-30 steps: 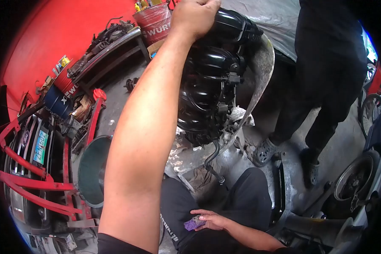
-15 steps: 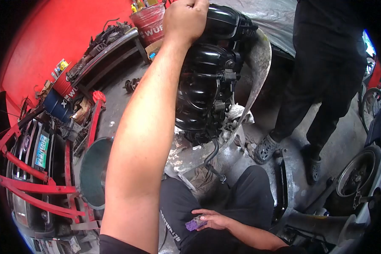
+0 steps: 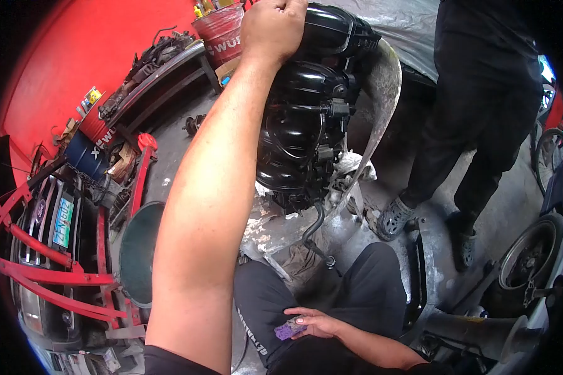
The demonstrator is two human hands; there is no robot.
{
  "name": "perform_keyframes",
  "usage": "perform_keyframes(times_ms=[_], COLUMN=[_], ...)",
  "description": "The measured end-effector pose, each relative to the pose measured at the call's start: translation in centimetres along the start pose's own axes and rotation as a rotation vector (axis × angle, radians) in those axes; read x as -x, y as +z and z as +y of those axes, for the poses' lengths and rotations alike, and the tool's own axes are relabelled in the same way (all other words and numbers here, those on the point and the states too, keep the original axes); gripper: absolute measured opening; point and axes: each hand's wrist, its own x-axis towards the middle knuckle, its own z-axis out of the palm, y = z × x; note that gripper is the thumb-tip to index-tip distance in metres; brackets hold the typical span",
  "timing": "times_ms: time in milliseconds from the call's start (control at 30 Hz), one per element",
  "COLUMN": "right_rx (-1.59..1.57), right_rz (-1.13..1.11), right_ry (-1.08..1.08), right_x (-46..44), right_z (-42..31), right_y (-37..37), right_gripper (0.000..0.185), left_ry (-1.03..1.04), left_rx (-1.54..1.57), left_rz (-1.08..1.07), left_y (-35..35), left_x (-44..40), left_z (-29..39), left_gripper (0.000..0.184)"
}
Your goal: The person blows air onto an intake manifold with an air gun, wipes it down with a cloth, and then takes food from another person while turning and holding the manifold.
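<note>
A glossy black engine intake manifold (image 3: 309, 81) stands upright in front of me, with curved runners and a black hose (image 3: 313, 234) hanging from its lower end. My left arm reaches up across the view. My left hand (image 3: 274, 28) is closed at the manifold's top edge, gripping it; its fingertips are partly hidden. Low down, near my lap, my right hand (image 3: 316, 324) holds a purple sponge (image 3: 289, 329) with greyish dirt on it, between thumb and fingers. Beside the manifold is a worn, pale curved panel (image 3: 381, 94).
A person in dark trousers (image 3: 466, 119) and grey clogs (image 3: 394, 219) stands at right. A wheel (image 3: 528, 262) lies at the right edge. On the left are red metal bars (image 3: 56, 275), a green round basin (image 3: 137, 256), a car front (image 3: 44, 231) and a bench (image 3: 162, 72) with parts.
The manifold's upper end and my left arm have shifted very slightly. My right hand stays in place with the sponge.
</note>
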Motion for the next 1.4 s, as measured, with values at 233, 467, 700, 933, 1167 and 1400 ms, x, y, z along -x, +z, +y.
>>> perform_keyframes(times_ms=[233, 467, 700, 933, 1167, 1400], right_rx=[0.004, -0.028, -0.219, -0.163, -0.184, -0.256], right_rz=[0.003, 0.004, 0.033, 0.407, 0.573, 0.451], right_ry=[0.011, 0.035, 0.042, 0.043, 0.146, 0.079], right_x=[-0.1, -0.1, 0.6, 2.2, 1.2, 3.5], right_z=[-0.1, 1.2, 0.4, -2.9, -9.1, -12.2], right_y=[0.1, -0.5, 0.8, 4.5, 22.1, 36.9], right_gripper=[0.057, 0.056, 0.075, 0.078, 0.072, 0.074], left_ry=[-0.078, -0.083, -0.038, 0.043, 0.006, -0.152], left_rx=[-0.067, -0.136, -0.060, 0.034, 0.167, 0.080], left_rz=[-0.001, 0.141, 0.185, 0.349, 0.281, -0.123], left_y=[0.0, 0.5, 0.1, 1.2, -0.2, -3.6], left_x=[-0.1, 0.5, 0.6, 0.7, 0.1, -1.5], left_z=[0.1, -1.0, -1.3, -2.2, -2.2, -0.4], left_gripper=[0.034, 0.041, 0.036, 0.024, 0.022, 0.018])
